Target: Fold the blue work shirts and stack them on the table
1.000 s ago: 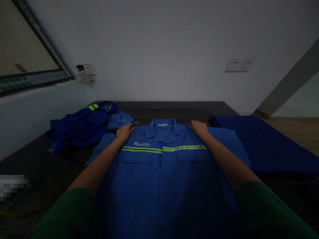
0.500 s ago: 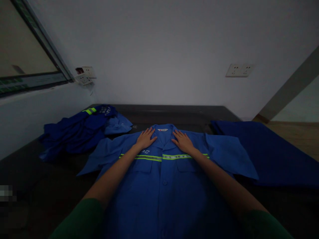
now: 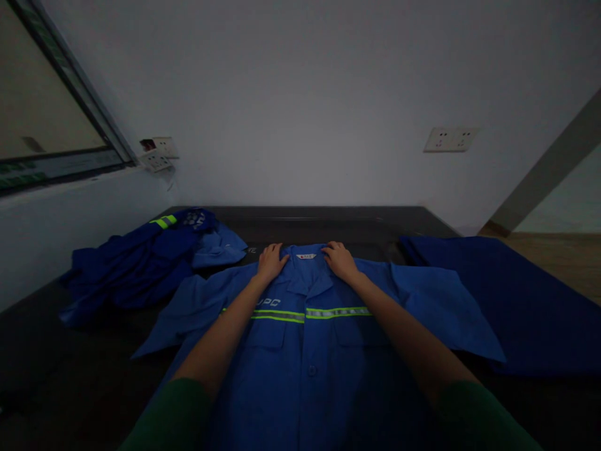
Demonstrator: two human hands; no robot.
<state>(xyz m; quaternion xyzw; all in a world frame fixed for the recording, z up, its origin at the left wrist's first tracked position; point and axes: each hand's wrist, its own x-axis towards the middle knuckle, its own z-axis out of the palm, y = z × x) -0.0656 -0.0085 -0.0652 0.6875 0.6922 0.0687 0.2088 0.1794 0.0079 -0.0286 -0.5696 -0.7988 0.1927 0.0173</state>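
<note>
A dark strip of the bench (image 3: pixel 328 230) runs between the collar (image 3: pixel 313 287) and the far edge, which lies along the wall (image 3: pixel 300 113). The blue shirt (image 3: pixel 303 357) lies front up across the middle, reaching towards the near edge. A rumpled heap of blue clothes (image 3: pixel 136 269) takes up the far left corner, just beside one short sleeve; a dark blue folded cloth (image 3: pixel 516 307) covers the right side, and the other sleeve overlaps it. Both forearms slant inward over the shirt front. The left hand (image 3: pixel 273 263) and right hand (image 3: pixel 340 260) rest palm down on the shoulders, either side of the collar — fingers bent, close together. Whether they pinch the fabric, I cannot tell.
</note>
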